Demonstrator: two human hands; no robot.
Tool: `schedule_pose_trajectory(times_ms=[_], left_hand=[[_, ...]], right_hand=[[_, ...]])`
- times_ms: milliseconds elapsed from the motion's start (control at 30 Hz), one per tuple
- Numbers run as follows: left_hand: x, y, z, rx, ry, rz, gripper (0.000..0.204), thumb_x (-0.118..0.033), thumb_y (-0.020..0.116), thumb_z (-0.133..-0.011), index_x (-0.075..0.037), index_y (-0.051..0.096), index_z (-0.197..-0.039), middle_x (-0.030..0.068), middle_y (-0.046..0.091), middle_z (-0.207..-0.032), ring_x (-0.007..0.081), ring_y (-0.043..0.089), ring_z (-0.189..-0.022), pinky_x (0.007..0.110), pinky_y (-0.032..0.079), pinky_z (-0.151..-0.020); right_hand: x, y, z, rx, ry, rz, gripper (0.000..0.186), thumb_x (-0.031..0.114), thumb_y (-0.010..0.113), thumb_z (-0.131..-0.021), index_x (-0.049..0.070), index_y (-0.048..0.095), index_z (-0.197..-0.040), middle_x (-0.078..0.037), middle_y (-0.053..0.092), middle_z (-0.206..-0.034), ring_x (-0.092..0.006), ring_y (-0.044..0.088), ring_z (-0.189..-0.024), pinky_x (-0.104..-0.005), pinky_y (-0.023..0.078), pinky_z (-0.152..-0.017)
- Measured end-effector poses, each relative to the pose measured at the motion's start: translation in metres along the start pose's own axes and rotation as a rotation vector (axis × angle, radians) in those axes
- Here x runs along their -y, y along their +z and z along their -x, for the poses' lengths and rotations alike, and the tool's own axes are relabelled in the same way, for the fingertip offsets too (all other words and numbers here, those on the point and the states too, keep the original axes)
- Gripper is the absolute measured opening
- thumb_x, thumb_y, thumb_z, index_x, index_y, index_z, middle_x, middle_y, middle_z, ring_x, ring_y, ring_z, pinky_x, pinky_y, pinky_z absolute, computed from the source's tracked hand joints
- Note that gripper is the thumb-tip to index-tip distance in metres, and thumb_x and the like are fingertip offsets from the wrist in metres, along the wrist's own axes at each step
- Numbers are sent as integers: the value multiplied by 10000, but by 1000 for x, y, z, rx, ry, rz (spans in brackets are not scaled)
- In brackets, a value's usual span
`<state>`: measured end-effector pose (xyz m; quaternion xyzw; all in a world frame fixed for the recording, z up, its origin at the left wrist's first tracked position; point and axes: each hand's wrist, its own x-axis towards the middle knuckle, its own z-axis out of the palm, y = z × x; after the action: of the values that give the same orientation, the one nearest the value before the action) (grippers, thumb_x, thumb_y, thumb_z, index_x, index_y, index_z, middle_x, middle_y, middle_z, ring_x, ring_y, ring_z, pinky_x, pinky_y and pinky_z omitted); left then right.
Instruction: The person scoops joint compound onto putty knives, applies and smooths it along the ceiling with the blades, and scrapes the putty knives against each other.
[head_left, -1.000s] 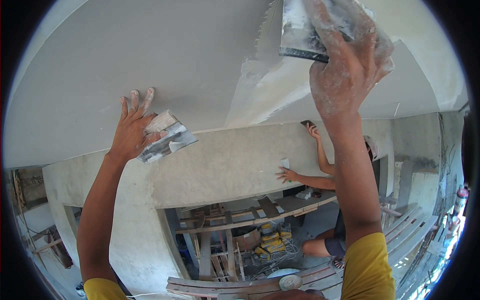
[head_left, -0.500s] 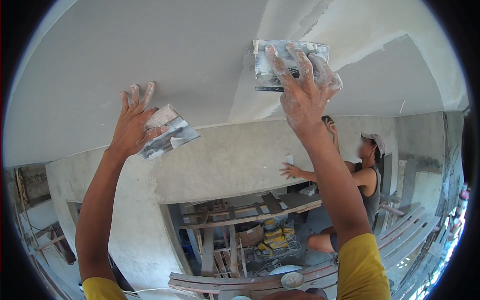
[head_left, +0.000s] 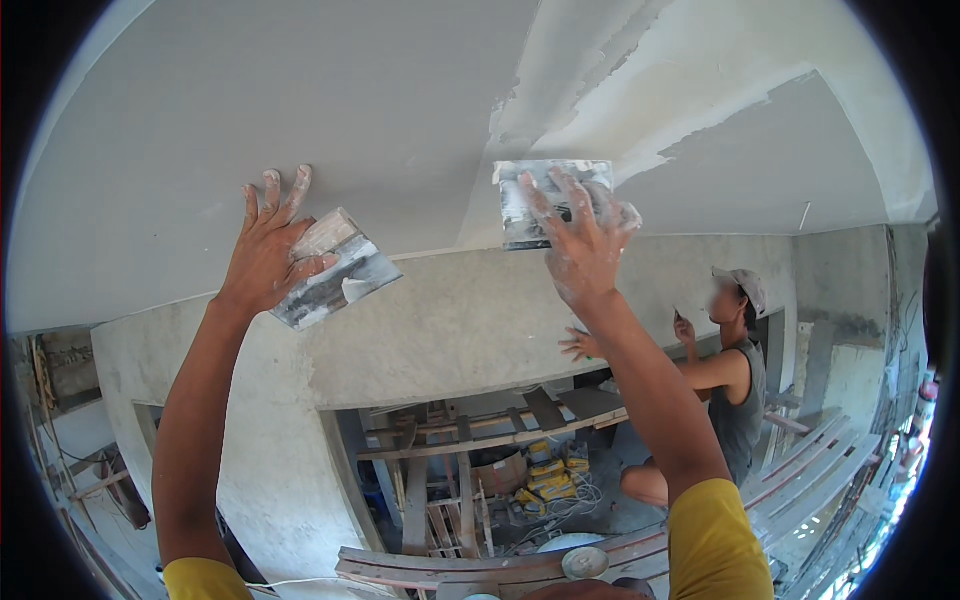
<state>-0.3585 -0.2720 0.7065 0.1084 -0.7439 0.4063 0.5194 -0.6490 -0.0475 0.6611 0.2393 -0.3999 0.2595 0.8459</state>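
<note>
Both my arms reach up to a grey ceiling [head_left: 330,90], which has pale patches of smeared filler [head_left: 600,95] on its right part. My right hand [head_left: 585,250] grips a wide, filler-coated plastering blade [head_left: 518,215], laid against the ceiling close to where it meets the wall. The fingers lie spread over its back. In my left hand [head_left: 258,262] is a broad putty knife [head_left: 350,270], its wooden handle held by the thumb side and its blade smeared white. Three fingertips of that hand rest on the ceiling. White filler coats the fingers of both hands.
A co-worker in a cap [head_left: 735,370] crouches at right, one hand near the bare plaster wall [head_left: 450,310]. Wooden planks [head_left: 440,567] run below me, with a bowl [head_left: 585,562] on them. Beyond the wall opening are timber scaffolding [head_left: 465,490] and yellow bags [head_left: 550,485].
My right hand has drawn the plastering blade down the picture toward the wall and slightly left. My left hand stays nearly still. The co-worker's raised hand has come down from the wall top.
</note>
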Motion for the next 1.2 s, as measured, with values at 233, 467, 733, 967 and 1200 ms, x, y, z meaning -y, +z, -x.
schedule_pose_trajectory(times_ms=[233, 467, 733, 967, 1200], left_hand=[[-3, 1, 1, -59, 41, 11, 719, -606, 537, -845, 75, 657, -1042, 168, 129, -1576, 428, -14, -1445, 578, 11, -1156], [-4, 1, 5, -77, 2, 32, 694, -585, 545, -850, 79, 657, -1016, 181, 127, -1574, 437, -25, -1442, 580, 1, -1155], [1, 12, 3, -166, 71, 23, 659, -558, 560, -852, 82, 648, -984, 183, 134, -1573, 441, -33, -1442, 587, -1, -1149], [1, 8, 8, -138, 44, -14, 607, -527, 561, -868, 62, 644, -989, 197, 127, -1570, 469, -28, -1431, 587, 3, -1148], [-8, 10, -3, -144, 44, -4, 642, -587, 550, -846, 29, 662, -988, 116, 176, -1576, 369, 25, -1460, 553, 28, -1172]], right_hand=[[-59, -49, -105, -639, -59, 35, 661, 3, 641, -617, 269, 670, -1221, 18, 549, -1279, -199, 450, -1137, -355, 274, -945], [-65, -14, -50, -435, -198, 245, 619, 36, 672, -653, 272, 665, -1225, 28, 550, -1272, -180, 453, -1137, -348, 270, -948], [-96, -126, -158, -720, -269, 319, 580, -71, 621, -638, 95, 671, -1191, -81, 610, -1164, -267, 534, -1052, -387, 348, -911], [-45, -57, -99, -505, -138, 65, 620, -18, 649, -637, 234, 682, -1202, -6, 587, -1224, -212, 505, -1072, -358, 284, -941], [-39, 60, -5, -340, -129, 130, 656, 5, 589, -698, 366, 634, -1244, 84, 533, -1316, -187, 458, -1132, -360, 271, -941]])
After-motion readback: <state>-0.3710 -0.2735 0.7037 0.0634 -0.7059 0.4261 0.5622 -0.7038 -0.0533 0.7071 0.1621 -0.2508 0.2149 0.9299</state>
